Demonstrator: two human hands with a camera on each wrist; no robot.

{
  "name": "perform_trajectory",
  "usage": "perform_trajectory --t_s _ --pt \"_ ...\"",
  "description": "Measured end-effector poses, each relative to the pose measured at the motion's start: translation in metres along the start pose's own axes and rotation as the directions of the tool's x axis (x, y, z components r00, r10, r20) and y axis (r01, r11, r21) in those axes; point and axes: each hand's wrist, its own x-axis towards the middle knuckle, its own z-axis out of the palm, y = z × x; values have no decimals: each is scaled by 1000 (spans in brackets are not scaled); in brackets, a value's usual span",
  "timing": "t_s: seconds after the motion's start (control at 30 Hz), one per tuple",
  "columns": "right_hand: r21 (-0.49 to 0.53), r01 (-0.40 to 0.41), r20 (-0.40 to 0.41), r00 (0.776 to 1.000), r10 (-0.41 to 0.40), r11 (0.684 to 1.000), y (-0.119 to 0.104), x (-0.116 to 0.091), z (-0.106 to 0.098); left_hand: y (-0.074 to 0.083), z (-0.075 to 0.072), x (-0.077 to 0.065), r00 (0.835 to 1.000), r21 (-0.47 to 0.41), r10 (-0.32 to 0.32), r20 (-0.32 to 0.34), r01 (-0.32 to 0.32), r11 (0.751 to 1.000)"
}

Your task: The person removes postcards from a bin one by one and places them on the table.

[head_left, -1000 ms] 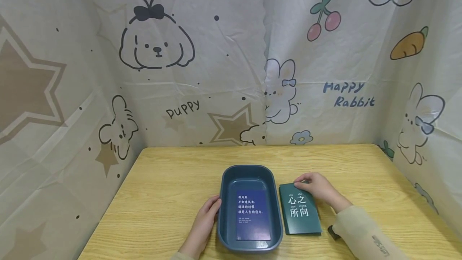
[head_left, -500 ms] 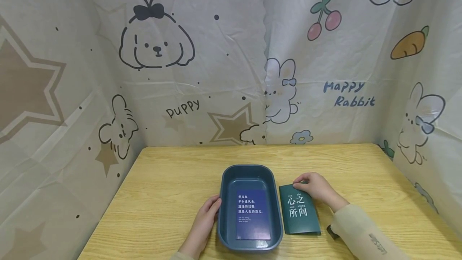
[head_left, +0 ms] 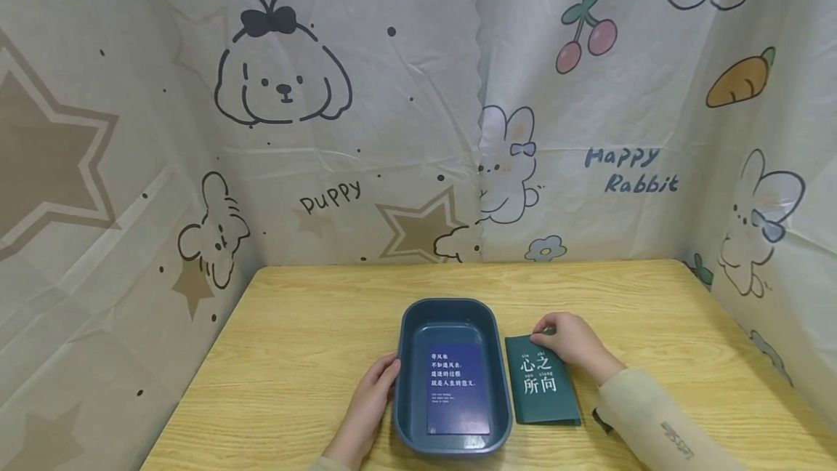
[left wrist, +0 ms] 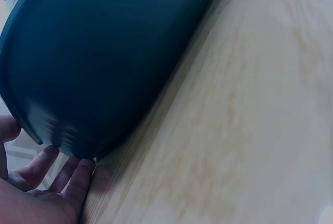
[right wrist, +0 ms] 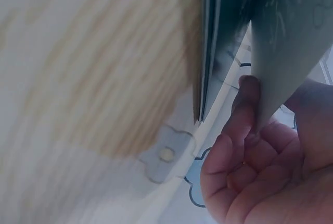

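A dark blue-green plastic bin stands on the table, with a blue-violet booklet printed in white lying flat inside. My left hand touches the bin's left side. In the left wrist view its fairly straight fingers rest against the outer wall and the thumb is by the rim. To the right lies a green notebook with white characters. My right hand pinches its far edge, and in the right wrist view the thin upper layer lifts away from layers beneath. Whether this is only a cover cannot be told.
The wood-grain table extends around the bin on both sides. A pale printed curtain closes in the back and sides. Beside the right sleeve a small dark object shows, partly hidden.
My right hand has shifted very slightly left, and the green notebook's upper layer has risen a little from what lies below. The left hand and bin stay put.
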Motion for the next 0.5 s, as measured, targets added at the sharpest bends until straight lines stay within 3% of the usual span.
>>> perform_trajectory --t_s 0.5 --pt "-143 27 -16 999 -30 989 -4 1 0 -3 0 0 999 -23 32 4 -32 999"
